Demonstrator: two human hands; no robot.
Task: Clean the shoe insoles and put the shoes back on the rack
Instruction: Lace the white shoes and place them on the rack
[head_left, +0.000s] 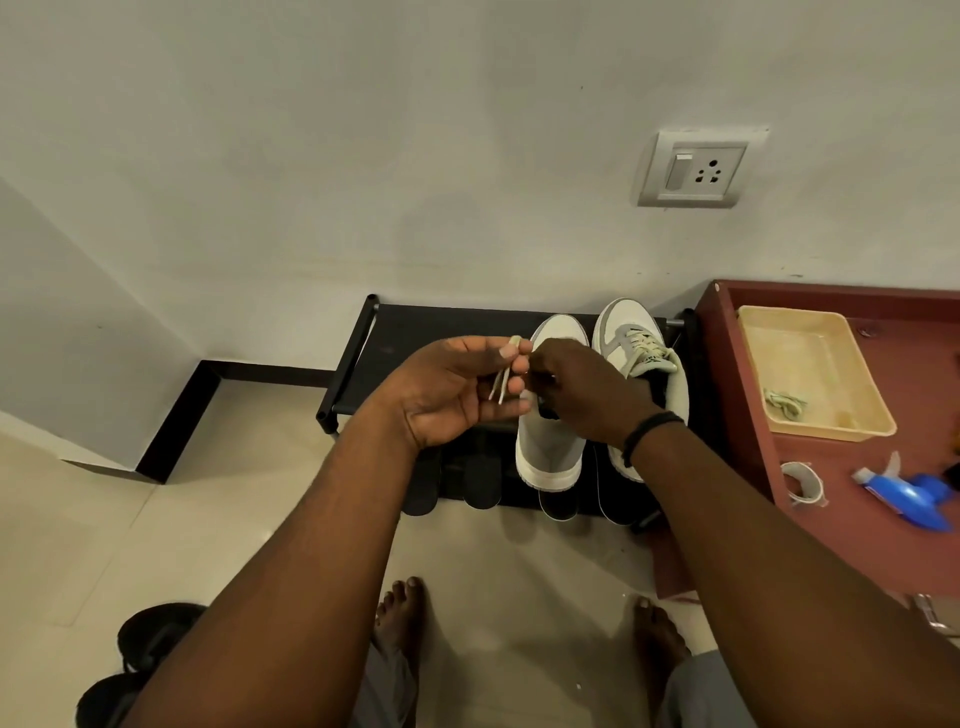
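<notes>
- Nearest the camera, two bare feet (402, 608) stand on the pale tiled floor (78, 545), and a pair of dark sandals (137, 660) lies by the lower left corner of the view.
- Both forearms reach forward over the floor to the black shoe rack (415, 327), which stands against the wall.
- The left hand (457, 387) is turned palm up above the middle of the rack; its thumb and fingers pinch the tips of a pale shoelace (501, 384), whose two ends hang down across the palm.
- The right hand (587, 387), a black band (649, 434) on its wrist, is curled over the opening of the nearer grey-and-white shoe (548, 452); its fingertips meet the left hand's at the lace, though what exactly they hold is hidden.
- That shoe sits on the top shelf toward the rack's right end, toe to the wall, heel at the front edge.
- The second shoe (639, 343) stands just beside it at the right end, laced, its tongue showing.
- Below the front edge of the top shelf, dark insoles (470, 486) and two white-edged insoles (558, 501) stick out from the lower shelf.
- To the right of the rack is a reddish-brown table (737, 395); along its near part lie a roll of tape (802, 483) and a blue spray bottle (909, 493).
- Farther back on the table a cream plastic tray (852, 358) holds a crumpled pale lace (784, 402) in its near left corner.
- On the wall (363, 130) above, a switch-and-socket plate (693, 169) is mounted.
</notes>
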